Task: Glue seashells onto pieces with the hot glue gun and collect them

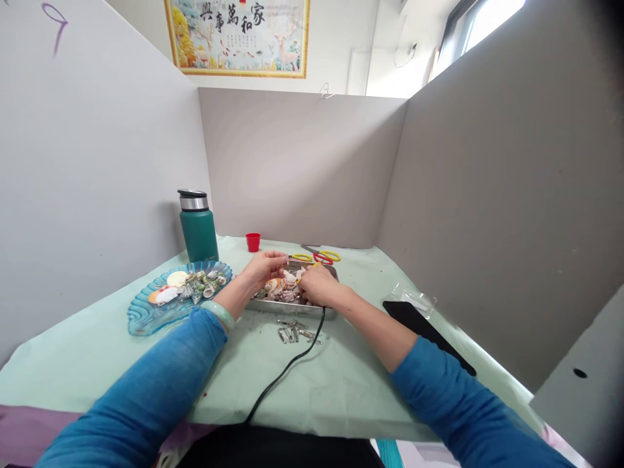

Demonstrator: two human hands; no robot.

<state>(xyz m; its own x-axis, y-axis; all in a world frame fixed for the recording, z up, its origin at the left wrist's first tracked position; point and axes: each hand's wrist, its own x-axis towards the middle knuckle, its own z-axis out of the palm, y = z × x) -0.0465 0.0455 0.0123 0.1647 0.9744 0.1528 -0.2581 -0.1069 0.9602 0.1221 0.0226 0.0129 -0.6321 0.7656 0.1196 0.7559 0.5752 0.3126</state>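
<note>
A metal tray (258, 305) full of mixed seashells (280, 289) lies before me, under both hands. Over its left side, my left hand (264, 268) pinches something small and pale at the fingertips, too small to name. My right hand (319, 285) is closed at the tray's right side around a yellow corded tool (316, 264), mostly hidden by the fingers. From below this hand, a black cord (292, 364) runs to the table's front edge. Several small silver metal clips (295, 333) lie in a loose pile in front of the tray.
On the left, a blue shell-shaped dish (146, 312) holds more shells, with a green bottle (199, 231) behind it. A red cup (253, 242) and scissors (325, 257) are at the back. A black flat object (429, 338) and clear plastic bag (414, 299) lie right; partitions (302, 162) surround the table.
</note>
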